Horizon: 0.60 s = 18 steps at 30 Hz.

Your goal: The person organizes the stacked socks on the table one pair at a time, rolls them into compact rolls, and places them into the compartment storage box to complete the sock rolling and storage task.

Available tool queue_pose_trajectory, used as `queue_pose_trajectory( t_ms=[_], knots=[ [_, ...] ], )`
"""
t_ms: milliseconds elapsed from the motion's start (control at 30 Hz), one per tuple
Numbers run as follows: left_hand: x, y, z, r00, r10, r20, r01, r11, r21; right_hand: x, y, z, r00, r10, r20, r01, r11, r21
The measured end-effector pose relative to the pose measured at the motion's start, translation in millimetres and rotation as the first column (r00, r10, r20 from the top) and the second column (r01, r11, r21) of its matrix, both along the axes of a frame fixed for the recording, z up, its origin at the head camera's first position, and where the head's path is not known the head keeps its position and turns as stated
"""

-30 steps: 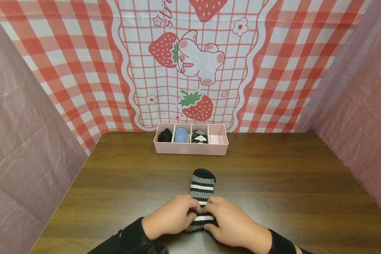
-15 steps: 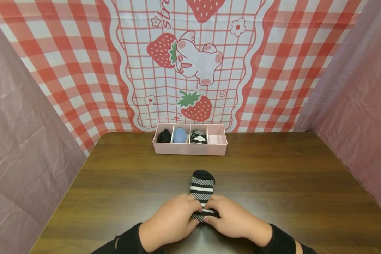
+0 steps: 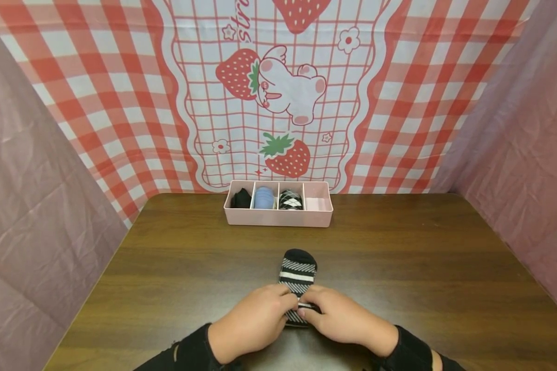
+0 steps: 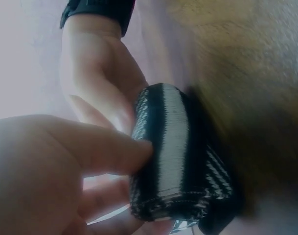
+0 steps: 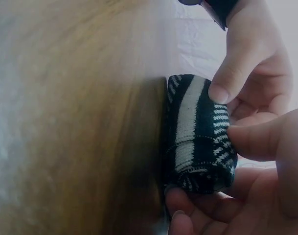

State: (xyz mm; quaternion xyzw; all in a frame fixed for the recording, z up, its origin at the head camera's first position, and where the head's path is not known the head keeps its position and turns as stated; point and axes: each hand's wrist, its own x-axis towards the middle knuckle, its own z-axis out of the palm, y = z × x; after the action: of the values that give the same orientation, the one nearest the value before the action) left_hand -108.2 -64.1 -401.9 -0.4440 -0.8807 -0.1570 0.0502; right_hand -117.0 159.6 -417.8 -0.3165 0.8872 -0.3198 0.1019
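Observation:
A black sock (image 3: 298,270) with white bands and hatched stripes lies lengthwise on the table, its black toe end flat and pointing away. The near end is wound into a thick roll, shown close up in the left wrist view as a roll (image 4: 172,147) with layered edges at its end. My left hand (image 3: 255,317) grips the roll's left side, thumb on the near face. From the right, my right hand (image 3: 345,315) holds the other side, thumb (image 5: 254,139) against the hatched stripes. Fingers of both hands curl round the roll's ends, partly hidden.
At the back of the brown table (image 3: 399,257) stands a pink four-section box (image 3: 278,217). From the left it holds a black bundle (image 3: 241,199), a blue roll (image 3: 263,198) and a black-and-white checked roll (image 3: 290,200). A strawberry-print cloth (image 3: 283,103) hangs behind.
The sock's near end has been rolled further toward the toe, so its flat length is shorter. Both hands have kept hold and shifted slightly; the box stays put.

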Motion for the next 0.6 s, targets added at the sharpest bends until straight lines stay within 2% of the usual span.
queue_pose_trajectory(
  t_ms=[267, 467, 600],
  knots=[
    [-3.6, -0.7, -4.7, 1.000, 0.009, 0.019, -0.009, 1.000, 0.017, 3.6, -2, 2.3, 0.998, -0.060, 0.000, 0.060, 0.997, 0.040],
    [-6.0, 0.2, -8.0, 0.999, 0.025, 0.045, -0.026, 0.999, 0.025, 7.8, -7, 1.3, 0.990, -0.101, -0.097, 0.107, 0.992, 0.062],
    [-9.0, -0.8, -11.4, 0.998, 0.031, 0.058, -0.035, 0.997, 0.062, 10.9, -9, 2.3, 0.977, -0.121, -0.175, 0.134, 0.989, 0.063]
  ],
)
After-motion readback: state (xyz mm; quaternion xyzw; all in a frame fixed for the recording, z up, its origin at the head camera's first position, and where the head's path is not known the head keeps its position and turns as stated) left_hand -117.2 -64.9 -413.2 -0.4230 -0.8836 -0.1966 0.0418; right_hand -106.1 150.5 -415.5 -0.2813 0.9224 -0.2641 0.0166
